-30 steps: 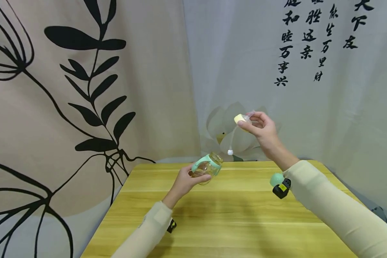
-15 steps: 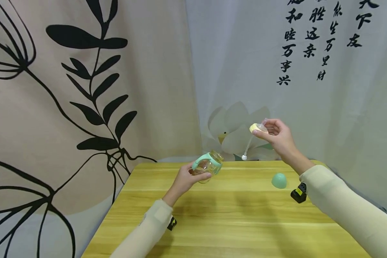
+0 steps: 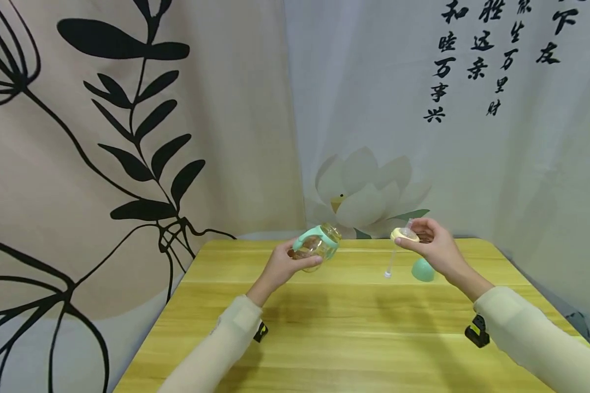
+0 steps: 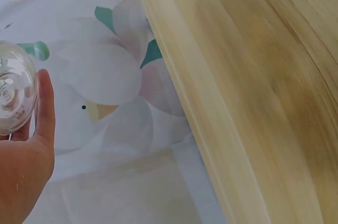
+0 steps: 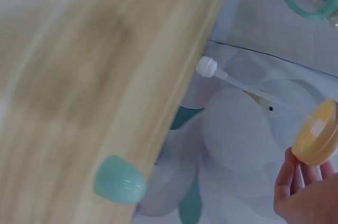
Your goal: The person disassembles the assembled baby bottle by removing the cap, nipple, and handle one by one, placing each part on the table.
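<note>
My left hand (image 3: 285, 266) grips a clear baby bottle (image 3: 328, 246) with a mint green handle collar. Its open neck tilts up to the right, above the table's far part. In the left wrist view the round bottle base (image 4: 11, 94) shows beside my fingers. To the right, my right hand (image 3: 440, 250) pinches a yellow bottle ring (image 3: 402, 235) with a clear teat on top. From the ring a thin straw (image 5: 259, 93) hangs down, ending in a white weight (image 5: 206, 67). A mint green dome cap (image 3: 423, 271) rests on the table just below my right hand.
The wooden table (image 3: 324, 338) stretches beneath both hands. Behind its far edge hangs a curtain (image 3: 236, 136) printed with black plants, a pale flower and writing. A black wrist camera (image 3: 478, 331) sits at my right sleeve.
My right hand has moved right and downward with the ring and straw, away from the bottle. The dome cap, partly covered before, now shows below it. My left hand stays nearly still with the bottle.
</note>
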A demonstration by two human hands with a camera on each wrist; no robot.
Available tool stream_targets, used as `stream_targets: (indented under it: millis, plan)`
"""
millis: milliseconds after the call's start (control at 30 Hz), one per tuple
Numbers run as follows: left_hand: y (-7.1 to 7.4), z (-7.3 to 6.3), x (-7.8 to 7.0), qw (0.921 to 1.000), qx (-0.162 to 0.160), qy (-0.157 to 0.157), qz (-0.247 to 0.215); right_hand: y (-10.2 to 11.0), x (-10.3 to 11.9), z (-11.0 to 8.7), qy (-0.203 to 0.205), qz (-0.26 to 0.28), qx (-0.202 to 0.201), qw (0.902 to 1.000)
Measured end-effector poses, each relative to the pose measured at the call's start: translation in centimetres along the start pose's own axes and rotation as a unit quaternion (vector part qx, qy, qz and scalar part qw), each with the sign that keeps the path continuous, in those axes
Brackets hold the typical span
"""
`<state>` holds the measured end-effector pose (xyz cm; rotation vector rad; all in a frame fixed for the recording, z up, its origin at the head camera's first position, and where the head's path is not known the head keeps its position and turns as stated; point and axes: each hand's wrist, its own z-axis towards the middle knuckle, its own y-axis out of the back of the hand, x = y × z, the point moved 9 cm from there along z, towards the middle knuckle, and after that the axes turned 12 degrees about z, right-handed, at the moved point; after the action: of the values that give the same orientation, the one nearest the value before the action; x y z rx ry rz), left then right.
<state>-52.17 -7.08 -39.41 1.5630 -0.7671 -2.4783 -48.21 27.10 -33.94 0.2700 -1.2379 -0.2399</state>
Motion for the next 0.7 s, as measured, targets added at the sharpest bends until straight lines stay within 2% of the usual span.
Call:
stream_targets:
  millis: [400, 700]
  plan:
    - [-0.2, 0.2, 0.4, 1.0, 0.003, -0.007, 0.0, -1.5, -4.0, -1.8, -0.024, -0.002, 0.01, 0.9997]
    - [-0.3, 0.1, 0.5, 1.0, 0.003, -0.002, 0.007, -1.8, -5.8, -2.6, -0.049, -0.023, 0.008, 0.9985]
